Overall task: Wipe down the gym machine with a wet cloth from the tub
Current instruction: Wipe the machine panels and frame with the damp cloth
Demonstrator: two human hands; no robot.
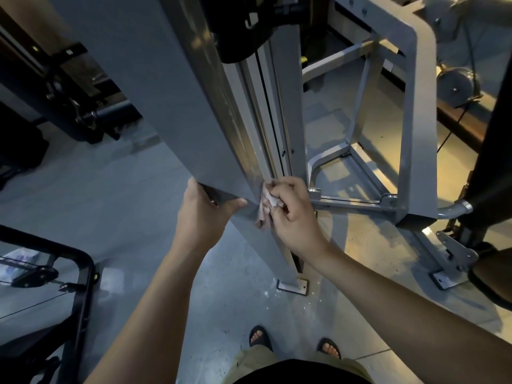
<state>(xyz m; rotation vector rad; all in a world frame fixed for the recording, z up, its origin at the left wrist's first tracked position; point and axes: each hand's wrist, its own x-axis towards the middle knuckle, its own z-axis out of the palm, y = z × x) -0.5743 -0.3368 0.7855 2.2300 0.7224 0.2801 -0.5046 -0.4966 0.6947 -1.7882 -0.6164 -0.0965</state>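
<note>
The right hand [293, 214] is bunched around a small crumpled pale cloth [264, 206], fingers curled tight, pressing it onto the front edge of the gym machine's tall grey metal column [177, 106], low down on the post. The left hand [202, 214] clamps that same column just left of the cloth, thumb on the near face, fingers wrapped round the far side. Below, the column's white base plate [292, 285] sits on the grey concrete floor [124, 189], with two black sandals [259, 338] standing just short of it.

The gym machine's upright [177, 106] is smooth, grey-painted metal; the cloth [266, 203] is pale and crumpled.
</note>
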